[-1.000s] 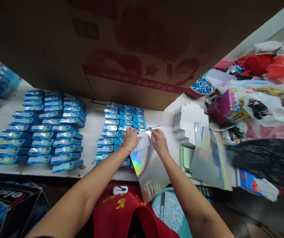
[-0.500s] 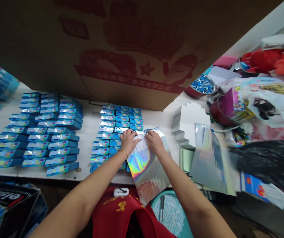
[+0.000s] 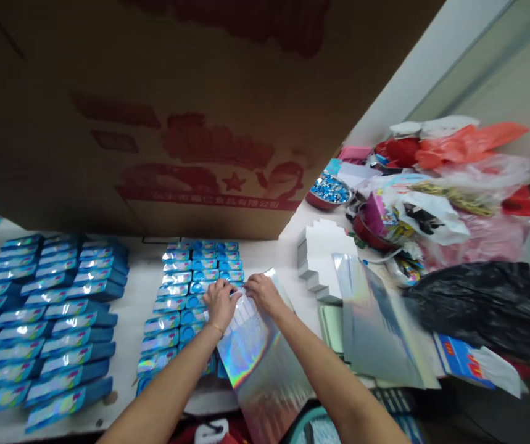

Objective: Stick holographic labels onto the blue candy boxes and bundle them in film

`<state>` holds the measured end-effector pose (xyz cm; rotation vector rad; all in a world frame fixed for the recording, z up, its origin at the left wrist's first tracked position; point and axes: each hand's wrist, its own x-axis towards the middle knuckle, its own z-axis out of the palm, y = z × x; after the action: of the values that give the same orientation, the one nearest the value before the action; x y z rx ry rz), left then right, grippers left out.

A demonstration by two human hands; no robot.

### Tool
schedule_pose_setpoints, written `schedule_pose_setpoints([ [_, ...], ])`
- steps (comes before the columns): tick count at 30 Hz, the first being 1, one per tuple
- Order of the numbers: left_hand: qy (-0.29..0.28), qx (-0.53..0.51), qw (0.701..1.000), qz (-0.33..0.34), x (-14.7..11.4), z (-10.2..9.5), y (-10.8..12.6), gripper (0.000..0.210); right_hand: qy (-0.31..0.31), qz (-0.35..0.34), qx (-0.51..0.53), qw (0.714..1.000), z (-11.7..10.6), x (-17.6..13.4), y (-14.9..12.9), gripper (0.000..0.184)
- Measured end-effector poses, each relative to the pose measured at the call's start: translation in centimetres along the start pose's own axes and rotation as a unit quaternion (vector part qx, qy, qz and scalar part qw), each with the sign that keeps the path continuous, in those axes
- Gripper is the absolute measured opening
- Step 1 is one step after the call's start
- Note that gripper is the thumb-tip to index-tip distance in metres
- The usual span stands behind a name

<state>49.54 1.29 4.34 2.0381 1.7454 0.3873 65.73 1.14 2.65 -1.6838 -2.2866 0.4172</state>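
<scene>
Silvery holographic film, the sheet (image 3: pixel 265 370) slants between the two forearms, its far end at the fingertips and its near end reaching past the edge of the white table (image 3: pixel 142 296). The left hand (image 3: pixel 219 303) is at the sheet's far left corner, fingers bent and thumb toward the right hand; whether it grips or only presses, I cannot tell. The right hand (image 3: pixel 263 295) lies on the far end just beside it, fingers curled down at the edge; its grip is hidden too. Pale bars show on the film just below the fingertips. Left of the sheet, and partly behind the left hand, stand close rows of glossy blue packets (image 3: pixel 167 324). Right of it, apart from the right hand, are a stepped stack of white cards (image 3: pixel 327 246), a pale green tray (image 3: pixel 333 327) and more silver sheets (image 3: pixel 376 327).
</scene>
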Motion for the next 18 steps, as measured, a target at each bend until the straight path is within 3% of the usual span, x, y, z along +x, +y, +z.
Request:
schedule_pose_setpoints([
  [3, 0.002, 0.014, 0.999, -0.029, 0.5, 0.3, 0.4, 0.016, 0.022, -0.012, -0.002, 1.000, 0.6, 0.1, 0.3, 0.016],
  [12, 0.024, 0.019, 0.999, -0.014, 1.2, 1.2, -0.4, 0.022, 0.073, -0.016, -0.051, 0.996, 1.0, -1.2, -0.9, 0.012],
  [15, 0.028, 0.024, 0.999, -0.001, 1.2, 1.4, -0.6, 0.022, 0.048, -0.008, -0.084, 0.995, -0.5, -1.4, -1.8, 0.015],
  [18, 0.027, 0.028, 0.999, 0.008, 1.3, 1.3, -0.5, 0.023, 0.030, 0.008, -0.094, 0.995, -4.0, -2.6, -3.3, 0.016],
])
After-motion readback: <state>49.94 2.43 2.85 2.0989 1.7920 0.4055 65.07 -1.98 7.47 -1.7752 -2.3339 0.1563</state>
